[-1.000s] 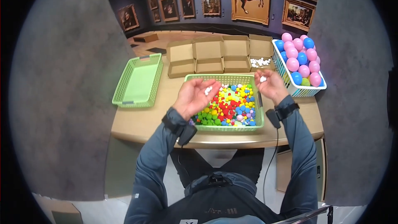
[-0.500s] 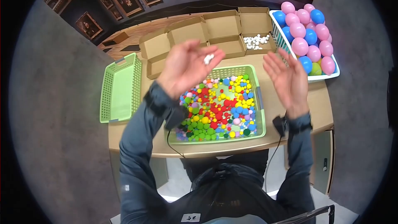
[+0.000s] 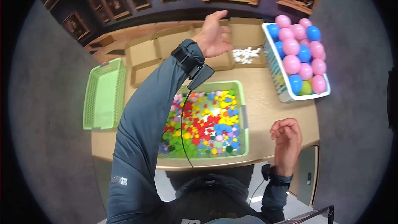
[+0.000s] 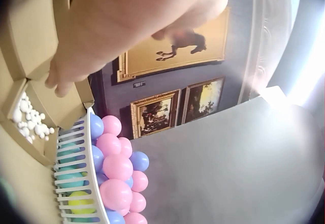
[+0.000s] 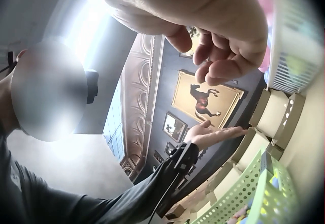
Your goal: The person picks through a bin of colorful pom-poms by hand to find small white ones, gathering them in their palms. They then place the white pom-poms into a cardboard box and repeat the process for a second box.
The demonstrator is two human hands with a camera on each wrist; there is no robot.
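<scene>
Left grip [image 3: 214, 37] is wide, over the cardboard boxes [image 3: 143, 54] and near the white balls [image 3: 246, 55] in the rightmost box [image 3: 262, 60]; right grip [image 3: 287, 146] is loosely curled, beside the green basket [image 3: 243, 135].

Fisheye edges black; wrist views glare white, near hands [image 5: 223, 36] blurred.

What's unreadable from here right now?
- Left hand: head view, fingers blurred; can't tell if anything is held.
- Boxes: head view, partly behind that hand and sleeve.
- White balls: head view, too small and crowded to count.
- Green basket's left side: head view, under sleeve.
</scene>
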